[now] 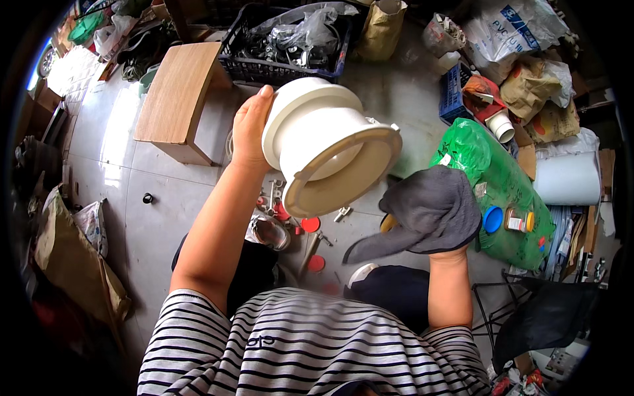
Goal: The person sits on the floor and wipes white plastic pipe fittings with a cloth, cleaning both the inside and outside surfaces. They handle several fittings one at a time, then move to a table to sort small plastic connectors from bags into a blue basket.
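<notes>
My left hand (pixel 251 126) grips a large white plastic pipe fitting (pixel 322 121) by its far left side, thumb on the outer flange. The fitting is tilted, and its wide, ring-edged mouth faces me. A dark grey cloth (pixel 431 208) covers most of my right hand (pixel 448 253), which is off to the right of the fitting and apart from it. The cloth hides the fingers, and one end of it hangs to the left.
A wooden stool (pixel 173 94) and a black crate (pixel 285 69) of parts stand ahead. Red caps (pixel 310 224), a hammer (pixel 311 250) and small fittings lie between my feet. To the right are a green bag (pixel 510 198) bearing a jar (pixel 517 220), and a folding chair (pixel 540 307).
</notes>
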The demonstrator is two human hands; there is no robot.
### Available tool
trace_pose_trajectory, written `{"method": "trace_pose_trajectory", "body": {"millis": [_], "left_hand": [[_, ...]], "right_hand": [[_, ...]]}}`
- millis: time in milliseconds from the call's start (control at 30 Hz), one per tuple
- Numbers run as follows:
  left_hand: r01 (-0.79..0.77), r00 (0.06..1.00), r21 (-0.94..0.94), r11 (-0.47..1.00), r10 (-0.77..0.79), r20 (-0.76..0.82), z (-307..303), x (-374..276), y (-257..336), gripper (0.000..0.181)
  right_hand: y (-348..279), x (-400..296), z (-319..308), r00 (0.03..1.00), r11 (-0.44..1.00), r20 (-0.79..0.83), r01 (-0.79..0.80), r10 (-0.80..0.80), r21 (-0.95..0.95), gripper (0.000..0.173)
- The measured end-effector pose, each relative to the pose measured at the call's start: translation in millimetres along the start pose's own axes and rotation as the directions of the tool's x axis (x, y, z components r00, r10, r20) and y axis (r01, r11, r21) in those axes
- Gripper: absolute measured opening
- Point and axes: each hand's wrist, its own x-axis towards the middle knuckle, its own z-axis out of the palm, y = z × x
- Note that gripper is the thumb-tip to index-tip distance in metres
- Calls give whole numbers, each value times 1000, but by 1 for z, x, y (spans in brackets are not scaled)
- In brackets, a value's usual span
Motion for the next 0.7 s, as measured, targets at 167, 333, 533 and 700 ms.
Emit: {"method": "trace_pose_trajectory", "body": {"millis": [167, 333, 533, 700], "left_hand": [[-20, 1000, -20, 1000, 20, -4, -6, 2, -12, 30], [97, 991, -123, 988, -107, -80, -5, 8, -20, 31], [89, 990, -36, 995, -92, -106, 8, 5, -19, 33], [38, 998, 24, 999, -37, -42, 2, 3, -19, 27]], "right_hand": [[-43, 37, -9, 988, 991, 103, 107, -116, 84, 16], [-108, 30, 76, 976, 625, 211, -128, -60, 770, 45], [-80, 24, 102, 920, 740, -291, 1, 263, 673, 68], [-84, 33, 96, 949, 679, -255, 65, 184, 731, 47]]}}
